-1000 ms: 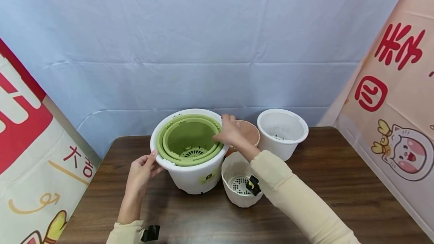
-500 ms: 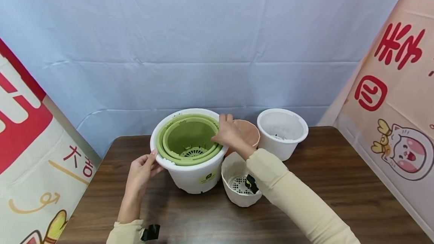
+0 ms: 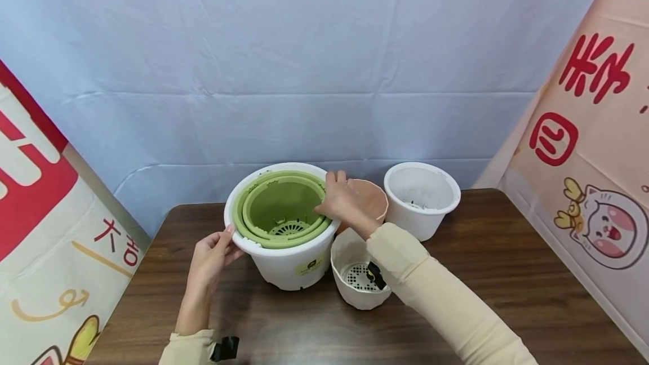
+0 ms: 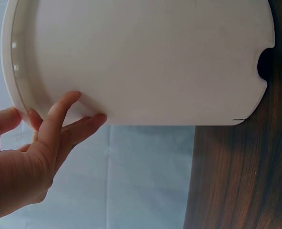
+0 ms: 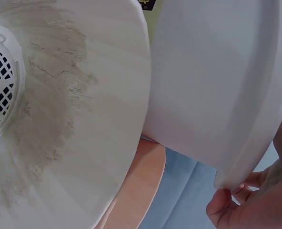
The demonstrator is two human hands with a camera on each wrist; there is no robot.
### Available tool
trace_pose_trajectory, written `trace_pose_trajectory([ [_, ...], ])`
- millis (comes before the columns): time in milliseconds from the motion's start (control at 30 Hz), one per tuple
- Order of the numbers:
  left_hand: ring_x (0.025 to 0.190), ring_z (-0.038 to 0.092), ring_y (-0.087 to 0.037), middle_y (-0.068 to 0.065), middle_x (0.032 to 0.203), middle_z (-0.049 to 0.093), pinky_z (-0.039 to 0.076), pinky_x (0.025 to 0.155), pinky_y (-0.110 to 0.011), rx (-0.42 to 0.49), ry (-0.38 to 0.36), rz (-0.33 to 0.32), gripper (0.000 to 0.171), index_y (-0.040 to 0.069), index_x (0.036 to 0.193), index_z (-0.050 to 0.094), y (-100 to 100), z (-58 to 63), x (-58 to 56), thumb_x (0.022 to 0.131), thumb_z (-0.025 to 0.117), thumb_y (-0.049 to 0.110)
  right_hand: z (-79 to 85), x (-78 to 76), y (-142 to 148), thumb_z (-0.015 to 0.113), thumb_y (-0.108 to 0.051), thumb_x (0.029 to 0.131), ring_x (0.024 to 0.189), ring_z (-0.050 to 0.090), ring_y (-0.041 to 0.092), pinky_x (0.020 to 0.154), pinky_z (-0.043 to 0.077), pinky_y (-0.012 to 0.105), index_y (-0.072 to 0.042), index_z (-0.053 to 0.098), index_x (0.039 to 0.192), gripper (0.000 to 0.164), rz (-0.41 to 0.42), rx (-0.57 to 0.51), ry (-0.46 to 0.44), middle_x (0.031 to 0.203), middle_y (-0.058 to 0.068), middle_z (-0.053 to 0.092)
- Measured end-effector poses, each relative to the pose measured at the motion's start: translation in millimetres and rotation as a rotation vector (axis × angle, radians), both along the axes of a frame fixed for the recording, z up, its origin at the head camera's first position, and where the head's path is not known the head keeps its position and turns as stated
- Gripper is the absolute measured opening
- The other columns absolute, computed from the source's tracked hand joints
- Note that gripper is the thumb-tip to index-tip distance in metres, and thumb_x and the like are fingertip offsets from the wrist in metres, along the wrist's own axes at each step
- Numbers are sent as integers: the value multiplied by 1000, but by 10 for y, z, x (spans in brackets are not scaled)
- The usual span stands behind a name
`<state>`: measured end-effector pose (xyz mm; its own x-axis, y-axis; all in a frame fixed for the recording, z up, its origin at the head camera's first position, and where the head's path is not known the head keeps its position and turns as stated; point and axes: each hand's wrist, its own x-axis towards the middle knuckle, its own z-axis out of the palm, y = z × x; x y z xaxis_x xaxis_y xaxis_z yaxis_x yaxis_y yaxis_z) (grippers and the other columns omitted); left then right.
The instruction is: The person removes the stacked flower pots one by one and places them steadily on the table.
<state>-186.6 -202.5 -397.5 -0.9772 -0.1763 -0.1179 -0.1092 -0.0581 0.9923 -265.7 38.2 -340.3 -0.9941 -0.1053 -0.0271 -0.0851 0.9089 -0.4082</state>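
A large white flower pot with a yellow label stands toward the left of the table. Two green pots are nested inside it, the inner one showing a slotted bottom. My left hand grips the white pot's left rim, thumb on top and fingers under it; the left wrist view shows these fingers against the outer wall. Across the pot, my right hand holds the right side of the rim, its thumb overlapping the green rims in the head view. In the right wrist view, that hand pinches the white edge.
A cream faceted pot with a grid bottom stands right beside the white pot, under the right forearm. Behind it is a terracotta-coloured pot, partly hidden. A smaller white pot stands at the back right. Blue cloth hangs behind the table.
My right hand and forearm have shifted slightly to the left along the rim. The left hand and the pots look unmoved.
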Motion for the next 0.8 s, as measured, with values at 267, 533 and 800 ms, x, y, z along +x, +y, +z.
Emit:
trace_pose_trajectory([
  [267,75,61,-2,-6,90,55,54,73,-20,1,-8,1,41,-14,105,47,-20,3,3,97,46,25,-27,-18,2,74,-25,73,106,40,30,85,46,37,-1,32,133,77,30,-5,11,118,16,34],
  [533,75,61,-3,-5,89,56,54,73,-20,7,-4,-5,41,-15,106,47,-19,0,3,97,45,25,-37,-28,33,72,-24,75,107,41,30,89,44,38,1,31,134,77,60,-25,28,119,17,35],
  [800,74,61,-3,-11,96,54,55,72,-21,14,6,4,36,-11,98,51,-2,-1,-6,96,47,24,-24,-19,76,71,-22,77,109,42,32,92,43,39,4,29,135,76,86,-71,29,121,20,35],
])
